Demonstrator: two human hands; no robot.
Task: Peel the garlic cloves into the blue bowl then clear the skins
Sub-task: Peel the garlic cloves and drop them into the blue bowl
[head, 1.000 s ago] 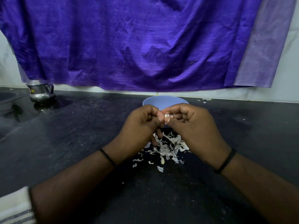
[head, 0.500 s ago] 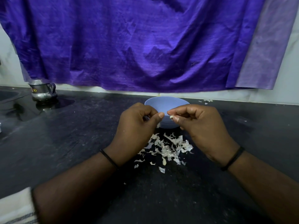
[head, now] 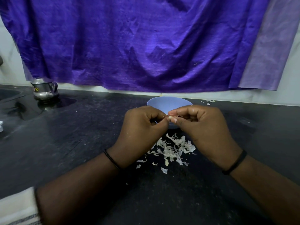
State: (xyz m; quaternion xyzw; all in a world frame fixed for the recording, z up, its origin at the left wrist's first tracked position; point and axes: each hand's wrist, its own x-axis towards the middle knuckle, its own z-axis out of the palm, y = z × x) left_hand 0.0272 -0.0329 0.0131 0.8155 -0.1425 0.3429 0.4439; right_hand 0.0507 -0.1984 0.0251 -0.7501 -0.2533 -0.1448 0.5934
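Both hands' fingertips pinch one garlic clove (head: 170, 117) above the skins (head: 172, 149).

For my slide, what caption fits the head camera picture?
Both hands pinch a garlic clove above the blue bowl, skins piled on the counter.

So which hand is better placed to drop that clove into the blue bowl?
Right, probably. The right hand pinches the garlic clove directly in front of the blue bowl; the left hand only meets it at the fingertips.
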